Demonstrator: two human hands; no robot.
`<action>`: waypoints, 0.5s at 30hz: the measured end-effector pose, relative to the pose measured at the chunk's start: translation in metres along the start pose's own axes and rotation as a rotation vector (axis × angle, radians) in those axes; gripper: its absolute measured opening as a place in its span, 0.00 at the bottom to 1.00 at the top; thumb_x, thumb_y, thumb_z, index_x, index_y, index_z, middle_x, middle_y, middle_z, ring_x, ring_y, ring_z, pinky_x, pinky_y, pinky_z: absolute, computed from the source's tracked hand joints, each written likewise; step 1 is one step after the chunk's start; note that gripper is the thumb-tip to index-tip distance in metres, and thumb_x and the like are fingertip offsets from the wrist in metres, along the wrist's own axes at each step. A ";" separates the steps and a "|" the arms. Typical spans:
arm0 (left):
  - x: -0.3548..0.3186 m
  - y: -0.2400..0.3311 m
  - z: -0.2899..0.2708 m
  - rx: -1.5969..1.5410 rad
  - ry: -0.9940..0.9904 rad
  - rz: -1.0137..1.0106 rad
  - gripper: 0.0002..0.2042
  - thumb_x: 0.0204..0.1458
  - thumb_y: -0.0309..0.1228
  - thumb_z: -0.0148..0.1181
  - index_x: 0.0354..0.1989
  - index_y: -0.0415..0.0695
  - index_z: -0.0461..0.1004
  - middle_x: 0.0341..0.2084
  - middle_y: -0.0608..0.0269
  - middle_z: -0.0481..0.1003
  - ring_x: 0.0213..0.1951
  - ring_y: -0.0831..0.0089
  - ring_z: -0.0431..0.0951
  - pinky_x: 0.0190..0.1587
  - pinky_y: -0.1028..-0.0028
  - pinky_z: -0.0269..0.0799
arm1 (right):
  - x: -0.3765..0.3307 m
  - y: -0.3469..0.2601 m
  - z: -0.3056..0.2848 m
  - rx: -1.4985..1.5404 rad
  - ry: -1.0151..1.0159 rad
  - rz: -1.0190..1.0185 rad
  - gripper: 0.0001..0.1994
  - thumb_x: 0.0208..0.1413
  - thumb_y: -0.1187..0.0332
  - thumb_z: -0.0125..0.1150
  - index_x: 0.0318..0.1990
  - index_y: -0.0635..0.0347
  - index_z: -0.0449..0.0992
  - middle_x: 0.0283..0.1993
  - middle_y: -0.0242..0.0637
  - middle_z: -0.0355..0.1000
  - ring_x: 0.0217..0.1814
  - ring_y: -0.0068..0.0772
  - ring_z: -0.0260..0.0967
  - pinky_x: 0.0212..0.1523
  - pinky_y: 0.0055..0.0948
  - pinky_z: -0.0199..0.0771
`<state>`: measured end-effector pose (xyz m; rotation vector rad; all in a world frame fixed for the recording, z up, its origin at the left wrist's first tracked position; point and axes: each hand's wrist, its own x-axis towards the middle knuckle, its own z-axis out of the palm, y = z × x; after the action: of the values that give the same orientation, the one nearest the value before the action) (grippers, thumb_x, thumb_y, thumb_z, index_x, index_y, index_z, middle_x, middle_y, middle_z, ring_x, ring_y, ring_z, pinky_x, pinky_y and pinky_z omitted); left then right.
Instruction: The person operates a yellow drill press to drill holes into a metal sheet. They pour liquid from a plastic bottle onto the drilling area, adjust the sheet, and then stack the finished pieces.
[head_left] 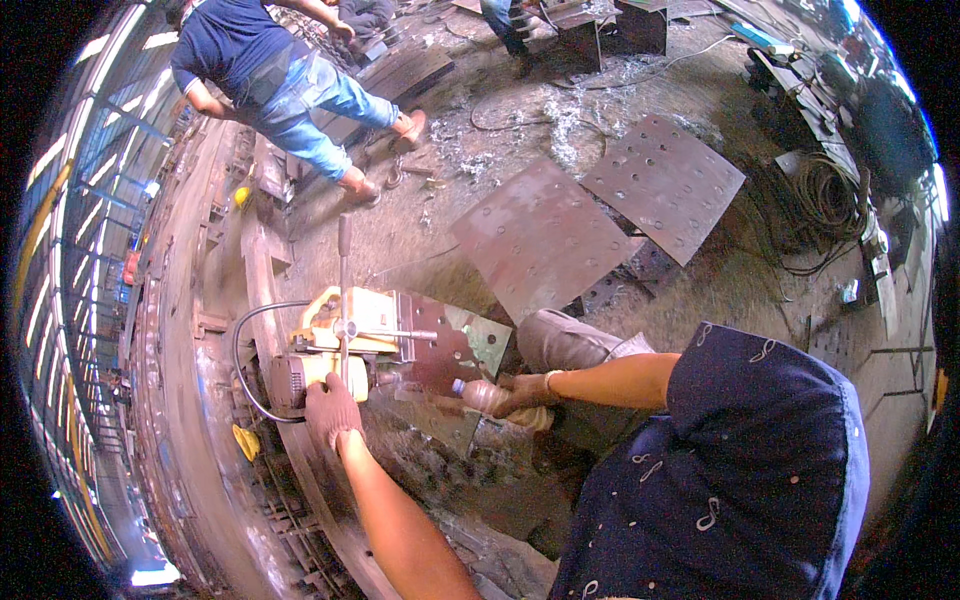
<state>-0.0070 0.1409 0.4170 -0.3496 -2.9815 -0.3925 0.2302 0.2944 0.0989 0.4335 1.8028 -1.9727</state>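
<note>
A yellow magnetic drill (pixel 340 345) sits on a long rusty steel beam (pixel 215 420), over a small plate with holes (pixel 455 350). My left hand (pixel 330 410), in a worn glove, grips one of the drill's feed handles at its near side. My right hand (pixel 520 392) holds a small clear plastic bottle (pixel 478 394) with a blue cap, tipped on its side with the cap toward the drill bit. My right knee (pixel 575 340) rests just behind that hand.
Two large rusty plates with drilled holes (pixel 545 235) (pixel 665 180) lie on the floor beyond. A person in a blue shirt and jeans (pixel 285 85) crouches at the upper left. Coiled cables (pixel 825 200) lie at right; metal shavings litter the floor.
</note>
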 end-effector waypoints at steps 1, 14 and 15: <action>0.001 -0.002 0.001 -0.003 -0.010 -0.005 0.26 0.63 0.47 0.51 0.46 0.32 0.81 0.46 0.29 0.81 0.48 0.32 0.82 0.50 0.41 0.77 | 0.001 0.000 0.001 -0.002 -0.020 0.031 0.31 0.53 0.42 0.78 0.54 0.54 0.76 0.39 0.35 0.78 0.38 0.31 0.75 0.39 0.40 0.79; -0.008 -0.026 0.002 -0.031 0.034 -0.018 0.24 0.61 0.47 0.54 0.43 0.33 0.82 0.42 0.31 0.82 0.46 0.33 0.83 0.49 0.43 0.78 | -0.004 -0.006 0.018 -0.110 0.012 0.037 0.36 0.52 0.39 0.78 0.60 0.56 0.78 0.48 0.37 0.81 0.47 0.33 0.79 0.50 0.40 0.81; -0.006 -0.029 0.001 -0.017 0.027 -0.011 0.24 0.61 0.47 0.54 0.43 0.33 0.82 0.42 0.31 0.82 0.45 0.34 0.84 0.48 0.44 0.78 | -0.004 -0.005 0.018 -0.112 0.001 -0.004 0.37 0.52 0.39 0.78 0.60 0.57 0.78 0.50 0.37 0.82 0.49 0.34 0.79 0.52 0.40 0.81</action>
<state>-0.0086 0.1127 0.4084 -0.3276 -2.9564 -0.4198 0.2326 0.2771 0.1068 0.3955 1.9057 -1.8629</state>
